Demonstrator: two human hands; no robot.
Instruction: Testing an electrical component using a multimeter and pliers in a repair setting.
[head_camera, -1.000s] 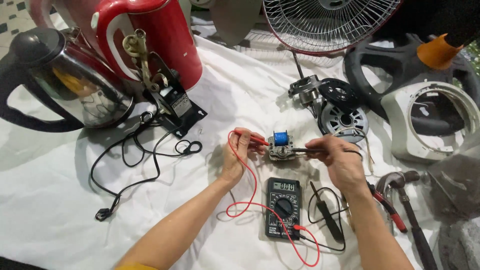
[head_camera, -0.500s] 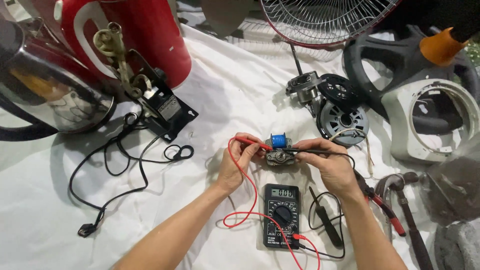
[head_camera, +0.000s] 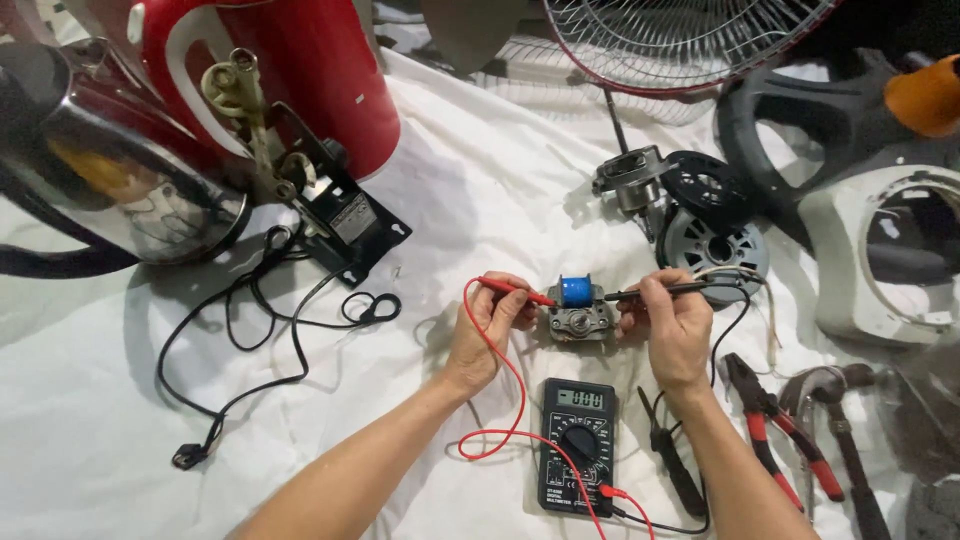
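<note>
Small motor (head_camera: 578, 310) with a blue coil sits on the white sheet (head_camera: 480, 190), between both hands, just above the black multimeter (head_camera: 577, 445). Looks light but hard and lumpy, metal frame stiff, thin coil wire likely fragile (best held by the frame, not the coil). Left hand (head_camera: 485, 325) has fingers closed on the red probe (head_camera: 512, 290), tip touching the motor's left side. Right hand (head_camera: 675, 325) pinches the black probe (head_camera: 665, 292), tip at the right side. Both forearms come up from the bottom edge, wrists low near the sheet, palms turned inward. Red pliers (head_camera: 775, 425) and a hammer (head_camera: 835, 420) lie right of the right arm. Red kettle (head_camera: 300, 80) stands well apart, top left.
</note>
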